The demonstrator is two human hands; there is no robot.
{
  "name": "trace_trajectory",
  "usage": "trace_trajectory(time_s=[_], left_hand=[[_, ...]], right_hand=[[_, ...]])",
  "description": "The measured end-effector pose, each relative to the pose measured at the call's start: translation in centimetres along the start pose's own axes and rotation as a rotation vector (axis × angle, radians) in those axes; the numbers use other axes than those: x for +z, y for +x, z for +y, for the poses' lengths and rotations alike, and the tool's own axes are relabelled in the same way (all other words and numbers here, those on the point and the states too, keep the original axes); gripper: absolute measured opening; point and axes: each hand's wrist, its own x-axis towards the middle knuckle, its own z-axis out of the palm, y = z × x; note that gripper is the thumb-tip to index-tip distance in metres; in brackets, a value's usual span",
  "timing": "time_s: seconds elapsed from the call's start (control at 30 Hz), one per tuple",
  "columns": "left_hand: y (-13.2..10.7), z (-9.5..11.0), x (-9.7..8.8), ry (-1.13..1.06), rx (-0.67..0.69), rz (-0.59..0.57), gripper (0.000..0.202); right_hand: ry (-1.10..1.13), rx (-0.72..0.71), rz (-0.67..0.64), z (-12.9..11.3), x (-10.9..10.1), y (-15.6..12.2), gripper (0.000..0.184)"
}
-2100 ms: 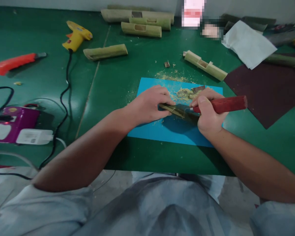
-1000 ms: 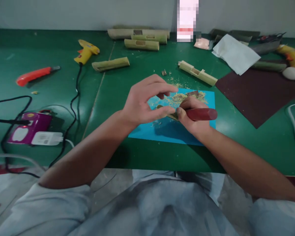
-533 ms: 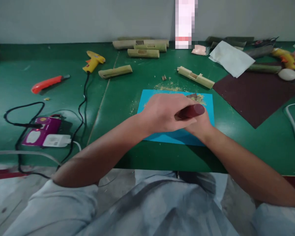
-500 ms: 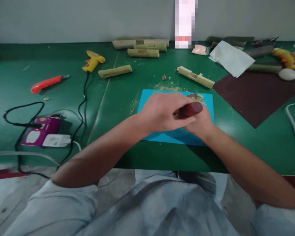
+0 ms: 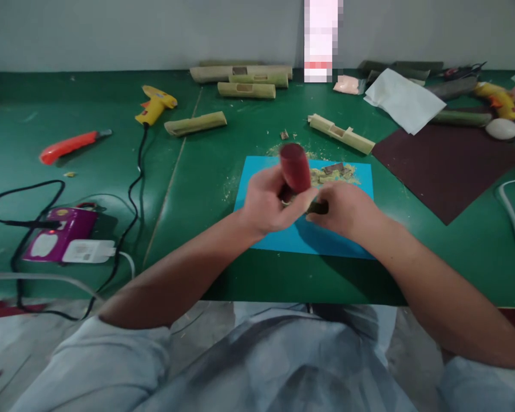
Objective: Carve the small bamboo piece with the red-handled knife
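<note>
- The green table (image 5: 292, 277) spreads out under everything, with the blue sheet near its front edge.
- The blue sheet (image 5: 292, 240) lies flat, both hands above it.
- A dark brown sheet (image 5: 442, 177) lies right of the blue sheet, turned cornerwise.
- White paper (image 5: 403, 102) overlaps the brown sheet's far corner, behind and right of the blue sheet.
- Several bamboo tubes (image 5: 261, 90) rest by the wall, well behind the blue sheet.
- A purple box (image 5: 75, 223) sits well left of the blue sheet.
- The left hand (image 5: 266, 203) is over the blue sheet's left half, fingers wrapped around a red handle.
- The right hand (image 5: 354, 206) is over its right half, fingers gripping a bamboo piece.
- A notched tube (image 5: 360, 140) lies just behind the blue sheet, towards its right corner.
- A yellow glue gun (image 5: 152, 109) lies left of and behind the blue sheet.
- The red handle (image 5: 295, 167) points up over the blue sheet; its tool's working end is hidden.
- The bamboo piece (image 5: 317, 207) is above the blue sheet's middle, between the hands, mostly covered.
- Shavings (image 5: 347, 174) lie heaped on the blue sheet's far part.
</note>
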Motion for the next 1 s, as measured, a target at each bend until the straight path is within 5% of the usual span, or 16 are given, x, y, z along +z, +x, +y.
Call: trace_trajectory(time_s=[0.1, 0.23, 0.37, 0.57, 0.77, 1.0], left_hand=[[-0.3, -1.0, 0.0, -0.089, 0.011, 0.186, 0.038], [0.0, -2.8, 0.0, -0.217, -0.147, 0.127, 0.040], [-0.3, -3.7, -0.5, -0.330, -0.262, 0.091, 0.047], [-2.1, -3.0, -1.5, -0.281, -0.099, 0.067, 0.027], [-2.2, -2.8, -1.3, -0.182, 0.162, -0.136, 0.011], [-2.3, -2.6, -1.2, -0.153, 0.164, -0.154, 0.009]], right_hand=[[-0.145, -0.072, -0.035, 0.0, -0.4, -0.2, 0.040], [-0.280, -0.110, -0.098, -0.8, -0.8, -0.2, 0.020], [-0.284, -0.133, -0.172, -0.7, -1.3, 0.3, 0.022], [-0.169, -0.184, -0.239, 0.4, -1.8, 0.7, 0.027], [-0.095, -0.207, -0.212, 0.3, -1.2, 0.4, 0.023], [0.011, -0.233, -0.271, -0.1, -0.6, 0.4, 0.033]])
